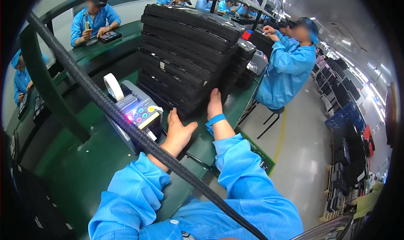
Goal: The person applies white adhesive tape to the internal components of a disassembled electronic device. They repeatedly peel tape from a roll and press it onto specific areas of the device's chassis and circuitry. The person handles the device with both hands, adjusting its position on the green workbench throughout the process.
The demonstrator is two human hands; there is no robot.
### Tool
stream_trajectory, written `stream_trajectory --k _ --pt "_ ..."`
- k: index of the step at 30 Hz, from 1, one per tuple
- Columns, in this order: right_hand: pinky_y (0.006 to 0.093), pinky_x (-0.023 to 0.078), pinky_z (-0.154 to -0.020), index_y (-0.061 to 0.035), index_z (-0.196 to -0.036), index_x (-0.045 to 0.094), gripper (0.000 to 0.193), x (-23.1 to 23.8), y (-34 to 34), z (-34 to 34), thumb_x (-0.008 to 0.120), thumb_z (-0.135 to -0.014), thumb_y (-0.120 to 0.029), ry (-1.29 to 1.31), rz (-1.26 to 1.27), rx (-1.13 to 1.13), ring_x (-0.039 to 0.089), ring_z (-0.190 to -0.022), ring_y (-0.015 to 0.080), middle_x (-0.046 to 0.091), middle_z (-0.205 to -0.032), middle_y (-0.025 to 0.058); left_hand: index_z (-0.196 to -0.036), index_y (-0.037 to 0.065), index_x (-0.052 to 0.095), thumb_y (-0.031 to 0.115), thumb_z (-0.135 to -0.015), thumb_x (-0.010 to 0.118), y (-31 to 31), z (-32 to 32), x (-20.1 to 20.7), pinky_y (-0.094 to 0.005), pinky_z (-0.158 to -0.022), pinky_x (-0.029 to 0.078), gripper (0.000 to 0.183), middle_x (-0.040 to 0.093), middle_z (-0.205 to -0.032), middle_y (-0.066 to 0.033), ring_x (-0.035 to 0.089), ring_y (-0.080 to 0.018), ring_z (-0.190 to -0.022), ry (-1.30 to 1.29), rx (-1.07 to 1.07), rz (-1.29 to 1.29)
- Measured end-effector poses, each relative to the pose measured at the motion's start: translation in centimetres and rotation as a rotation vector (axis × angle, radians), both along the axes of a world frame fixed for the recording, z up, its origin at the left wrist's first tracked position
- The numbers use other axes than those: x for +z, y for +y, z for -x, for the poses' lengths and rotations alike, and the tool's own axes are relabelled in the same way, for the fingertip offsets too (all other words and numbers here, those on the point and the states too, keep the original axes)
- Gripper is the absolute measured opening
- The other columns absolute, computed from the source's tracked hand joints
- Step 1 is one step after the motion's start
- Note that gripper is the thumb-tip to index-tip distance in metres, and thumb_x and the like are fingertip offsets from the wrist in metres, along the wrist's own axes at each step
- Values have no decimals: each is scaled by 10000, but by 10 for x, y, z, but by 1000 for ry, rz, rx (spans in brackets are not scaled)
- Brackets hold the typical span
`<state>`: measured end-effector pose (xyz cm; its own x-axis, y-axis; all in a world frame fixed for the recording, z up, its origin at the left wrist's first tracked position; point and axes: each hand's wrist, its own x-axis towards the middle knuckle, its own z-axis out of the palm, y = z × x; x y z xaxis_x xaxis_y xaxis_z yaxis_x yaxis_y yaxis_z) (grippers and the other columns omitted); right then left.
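A tall stack of black trays (181,65) stands on the green table in front of me. My left hand (179,132) is at the stack's lower near edge, fingers stretched out and thumb apart, holding nothing. Against the stack's lower right side, my right hand (215,103) is raised with its fingers extended; whether its palm touches the trays I cannot tell. A blue band (216,119) circles my right wrist. Left of the stack, close to my left hand, sits a grey tape dispenser (141,111) with lit coloured buttons and a roll of pale tape (112,86).
A black braided cable (185,172) crosses the view diagonally. A green crate (263,156) stands below the table's right edge. A co-worker in blue (288,71) sits on a stool at right; others work across the green table (99,166). More trays (336,185) are stacked at far right.
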<state>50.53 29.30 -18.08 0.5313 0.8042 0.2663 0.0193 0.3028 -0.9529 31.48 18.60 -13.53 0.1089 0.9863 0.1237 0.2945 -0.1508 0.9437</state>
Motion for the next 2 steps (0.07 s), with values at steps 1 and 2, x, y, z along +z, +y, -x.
stream_trajectory --k 1,2 --pt "373 318 -1053 45 -1327 416 587 4 -2 14 380 -991 -436 -162 40 -56 443 -1245 360 474 -1334 254 -1464 -13 186 282 -721 713 -1 -1 0 -411 -1120 249 958 229 -1474 -263 258 -380 -1373 5 9 -4" --pt "376 314 -1058 35 -1339 401 597 13 -6 24 384 -988 -448 -66 80 -93 447 -1241 362 472 -1335 261 -1470 0 183 290 -720 712 -4 -4 2 -411 -1134 219 963 213 -1487 -259 223 -388 -1388 8 13 -6"
